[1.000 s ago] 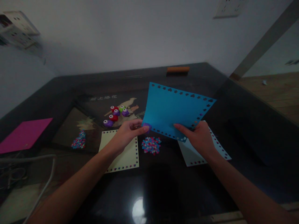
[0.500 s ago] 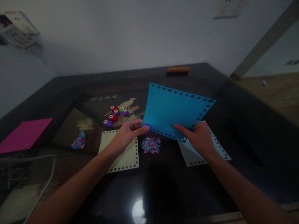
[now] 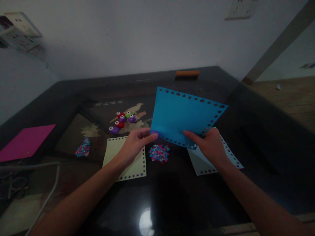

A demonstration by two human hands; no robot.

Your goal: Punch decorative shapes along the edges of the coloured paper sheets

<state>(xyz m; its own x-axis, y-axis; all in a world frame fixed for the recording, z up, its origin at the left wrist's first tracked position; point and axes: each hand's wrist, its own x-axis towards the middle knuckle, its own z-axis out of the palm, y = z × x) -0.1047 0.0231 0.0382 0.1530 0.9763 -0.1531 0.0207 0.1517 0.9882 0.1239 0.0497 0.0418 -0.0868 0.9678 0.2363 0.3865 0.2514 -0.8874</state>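
A blue sheet of paper point(image 3: 182, 114), with star, heart and flower holes along its edges, is held tilted above the table. My right hand point(image 3: 211, 144) grips its lower right part, thumb on the face. At the lower left corner, my left hand point(image 3: 137, 141) closes on a small purple craft punch point(image 3: 155, 134) set over the sheet's edge; the fingers partly hide it. Below the sheet lies a pile of pink, blue and white paper cutouts point(image 3: 159, 153). A cream sheet point(image 3: 134, 168) with a punched border is under my left hand, and a pale blue one point(image 3: 204, 164) under my right.
Several red, green and purple craft punches with eyes point(image 3: 120, 119) stand left of centre on the dark glossy table point(image 3: 167, 196). Farther left are a second cutout pile point(image 3: 83, 147), a pink sheet point(image 3: 27, 142) and a white cable point(image 3: 55, 183). An orange-brown roll point(image 3: 187, 73) lies at the back.
Both hands keep their grips on the punch and the blue sheet. My left hand and the sheet have shifted only very slightly.
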